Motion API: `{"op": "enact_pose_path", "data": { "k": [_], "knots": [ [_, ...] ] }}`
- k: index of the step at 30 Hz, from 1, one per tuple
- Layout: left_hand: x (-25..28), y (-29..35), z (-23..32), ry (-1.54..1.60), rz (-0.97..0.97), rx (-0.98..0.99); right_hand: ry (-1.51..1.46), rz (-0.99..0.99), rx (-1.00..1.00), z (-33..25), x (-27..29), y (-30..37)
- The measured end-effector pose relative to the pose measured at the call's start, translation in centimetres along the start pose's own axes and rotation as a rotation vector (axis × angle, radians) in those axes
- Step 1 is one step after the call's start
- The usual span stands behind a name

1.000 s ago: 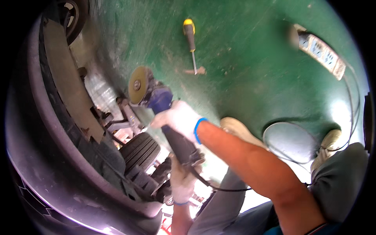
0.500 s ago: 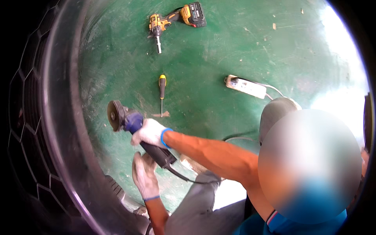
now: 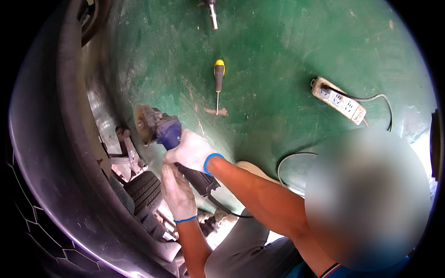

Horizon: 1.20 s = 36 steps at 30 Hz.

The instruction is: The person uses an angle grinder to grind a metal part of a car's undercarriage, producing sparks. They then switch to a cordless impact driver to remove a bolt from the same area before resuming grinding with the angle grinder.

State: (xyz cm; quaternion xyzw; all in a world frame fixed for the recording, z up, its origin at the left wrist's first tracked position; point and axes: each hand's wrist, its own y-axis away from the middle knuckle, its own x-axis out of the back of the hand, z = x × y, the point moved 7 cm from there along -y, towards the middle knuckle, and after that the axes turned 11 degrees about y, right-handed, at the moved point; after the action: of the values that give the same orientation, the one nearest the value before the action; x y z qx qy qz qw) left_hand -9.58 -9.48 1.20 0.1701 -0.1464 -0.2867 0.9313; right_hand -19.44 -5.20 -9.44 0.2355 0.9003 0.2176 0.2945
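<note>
An angle grinder with a blue head and dark body is in my white-gloved right hand, whose fingers wrap round it behind the head. My left hand, gloved too, is closed against the grinder's body just below the right hand; some of its fingers are hidden. The grinder's disc points left and looks smeared. Left of it curves a dark car bumper, apart from the disc. A cord trails from the grinder's rear end.
On the green floor lie a screwdriver with a yellow-tipped handle and a white power strip with a plug in it. A power tool's metal nose shows at the top. A tyre is beneath the car. A blurred round patch covers the right side.
My left hand has moved up from beside the grinder to close against its body. The view has shifted: the floor tools sit higher and farther right, and the tyre shows more.
</note>
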Motion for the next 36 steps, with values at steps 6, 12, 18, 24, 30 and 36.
{"op": "enact_pose_path", "data": {
  "k": [6, 12, 18, 24, 30, 36],
  "knots": [
    [-1.8, 0.6, 4.9, -0.755, 0.036, -0.108, -0.071, -0.057, 0.028, -2.0, -1.9, 1.4],
    [-3.6, 1.4, 7.0, -0.733, 0.132, -0.014, -0.230, -0.057, 0.039, -2.8, -2.9, 1.4],
    [-4.3, 3.1, 6.2, -0.455, 0.400, 0.017, -0.269, -0.196, 0.014, -2.8, -4.0, 1.8],
    [-0.9, 2.6, 6.7, -0.287, 0.622, 0.071, -0.422, -0.358, 0.022, -2.9, -6.8, 1.7],
    [0.9, 1.5, 7.4, -0.165, 0.594, -0.031, -0.455, -0.443, 0.054, -3.7, -10.0, 0.6],
    [2.1, 0.5, 8.0, -0.144, 0.625, -0.023, -0.527, -0.549, 0.059, -3.8, -9.8, 0.6]
  ]
}}
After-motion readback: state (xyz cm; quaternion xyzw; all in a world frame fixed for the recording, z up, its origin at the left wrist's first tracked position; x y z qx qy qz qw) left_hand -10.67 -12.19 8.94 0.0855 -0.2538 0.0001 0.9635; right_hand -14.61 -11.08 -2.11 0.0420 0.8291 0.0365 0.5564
